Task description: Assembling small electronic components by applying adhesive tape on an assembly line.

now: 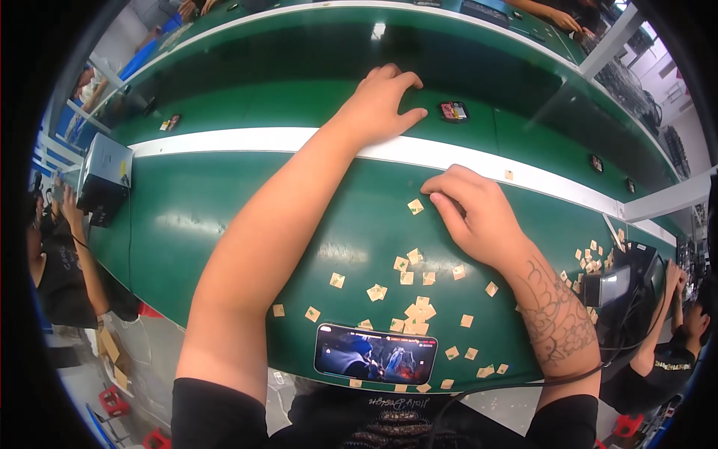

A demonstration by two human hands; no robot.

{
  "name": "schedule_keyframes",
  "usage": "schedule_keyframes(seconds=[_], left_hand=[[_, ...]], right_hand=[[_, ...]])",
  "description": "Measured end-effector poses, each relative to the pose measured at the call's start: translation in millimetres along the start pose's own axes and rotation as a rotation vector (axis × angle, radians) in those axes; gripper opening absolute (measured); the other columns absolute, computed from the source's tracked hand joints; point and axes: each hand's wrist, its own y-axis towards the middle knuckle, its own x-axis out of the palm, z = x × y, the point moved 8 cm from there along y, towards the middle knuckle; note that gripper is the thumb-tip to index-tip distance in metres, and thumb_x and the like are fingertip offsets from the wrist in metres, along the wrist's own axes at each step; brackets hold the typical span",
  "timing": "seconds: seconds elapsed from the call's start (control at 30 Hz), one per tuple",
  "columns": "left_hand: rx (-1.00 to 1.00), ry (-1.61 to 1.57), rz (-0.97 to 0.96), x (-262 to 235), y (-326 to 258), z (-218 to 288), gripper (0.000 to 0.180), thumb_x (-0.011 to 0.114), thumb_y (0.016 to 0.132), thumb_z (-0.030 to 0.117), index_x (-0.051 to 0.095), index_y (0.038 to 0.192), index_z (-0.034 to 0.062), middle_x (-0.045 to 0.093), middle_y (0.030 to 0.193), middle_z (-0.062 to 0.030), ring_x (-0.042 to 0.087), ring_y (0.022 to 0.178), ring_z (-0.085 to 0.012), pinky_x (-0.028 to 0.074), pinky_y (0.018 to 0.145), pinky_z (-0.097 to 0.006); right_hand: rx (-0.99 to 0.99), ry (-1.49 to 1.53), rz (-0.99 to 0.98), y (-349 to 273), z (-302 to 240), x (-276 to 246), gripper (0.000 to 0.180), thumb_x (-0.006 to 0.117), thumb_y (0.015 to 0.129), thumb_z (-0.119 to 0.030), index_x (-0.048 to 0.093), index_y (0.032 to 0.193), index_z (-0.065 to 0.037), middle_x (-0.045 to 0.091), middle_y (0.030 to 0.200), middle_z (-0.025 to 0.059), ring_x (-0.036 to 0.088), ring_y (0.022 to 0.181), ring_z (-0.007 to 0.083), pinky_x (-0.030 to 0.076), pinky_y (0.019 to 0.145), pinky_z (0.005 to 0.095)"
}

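My left hand [381, 105] reaches over the white rail [277, 140] onto the green belt, its thumb and forefinger apart and nothing between them. To its right on the belt sits a small black part with a red and yellow label [453, 111]. Nearer to me, my right hand [476, 213] hovers over the green tabletop with thumb and forefinger drawn together. What those fingertips hold, if anything, is too small to make out. Just left of them is a small square beige sticker [416, 206]. More stickers [421, 308] are scattered over the table, some overlapping in a pile.
A phone [375, 356] playing a video lies at the table's near edge. A black device with a cable [628, 284] stands at the right, a grey box [106, 176] at the left. Other black parts [596, 162] sit along the belt. Co-workers [67, 262] are on both sides.
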Motion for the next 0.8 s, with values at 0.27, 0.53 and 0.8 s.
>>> schedule_keyframes(seconds=[0.27,0.53,0.8], left_hand=[[0.014,0.020,-0.007,3,3,6,0.043,0.081,0.092,0.028,0.068,0.129,0.0099,0.062,0.121,-0.0149,0.056,0.126,-0.0359,0.050,0.107,-0.046],[0.010,0.017,-0.024,2,2,10,0.041,0.080,0.093,0.026,0.068,0.130,0.0096,0.063,0.123,-0.0139,0.056,0.129,-0.0347,0.050,0.108,-0.045],[0.035,-0.013,-0.028,3,3,10,0.042,0.079,0.093,0.026,0.069,0.129,0.0077,0.063,0.127,-0.0167,0.056,0.130,-0.0372,0.052,0.107,-0.047]], right_hand=[[0.000,-0.015,0.000,-6,-6,-3,0.015,0.065,0.099,0.001,0.073,0.111,-0.002,0.068,0.096,0.0138,0.066,0.082,0.0304,0.054,0.075,0.0380],[0.037,-0.012,0.017,-7,-10,-5,0.017,0.066,0.099,0.000,0.071,0.113,-0.005,0.060,0.104,0.0112,0.067,0.088,0.0315,0.056,0.078,0.0412],[0.044,-0.011,0.011,-6,-9,-4,0.016,0.065,0.099,0.000,0.070,0.113,-0.005,0.060,0.103,0.0113,0.067,0.088,0.0313,0.056,0.078,0.0417]])
